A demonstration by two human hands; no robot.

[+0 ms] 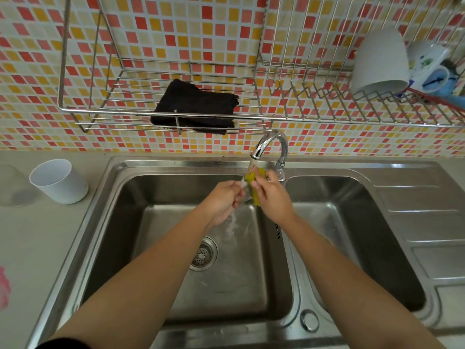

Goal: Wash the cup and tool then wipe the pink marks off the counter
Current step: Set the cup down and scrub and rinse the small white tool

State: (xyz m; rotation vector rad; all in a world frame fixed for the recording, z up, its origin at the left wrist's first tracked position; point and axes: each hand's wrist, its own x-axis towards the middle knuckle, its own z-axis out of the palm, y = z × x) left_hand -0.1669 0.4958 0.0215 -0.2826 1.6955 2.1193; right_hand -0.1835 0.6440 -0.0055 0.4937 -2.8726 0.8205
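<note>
Left hand (222,200): closed on small white tool (243,183) under running faucet (270,147). Right hand (273,195): gripping yellow sponge (253,178) against tool. White cup (59,181): upright, bench's left part beside sink (113,197). Pink marks (3,288): bench's left edge.

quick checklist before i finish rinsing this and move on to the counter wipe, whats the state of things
1. Water running from the tap: ok, a stream falls onto the hands.
2. Yellow sponge held by the right hand: ok.
3. Tool in the left hand: cannot tell, only a small pale bit shows at the fingers.
4. White cup: upright on the counter left of the sink; washed or not, cannot tell.
5. Pink marks on the counter: not ok, not yet wiped.
6. Black cloth: ok, lying on the wall rack above the sink.
</note>
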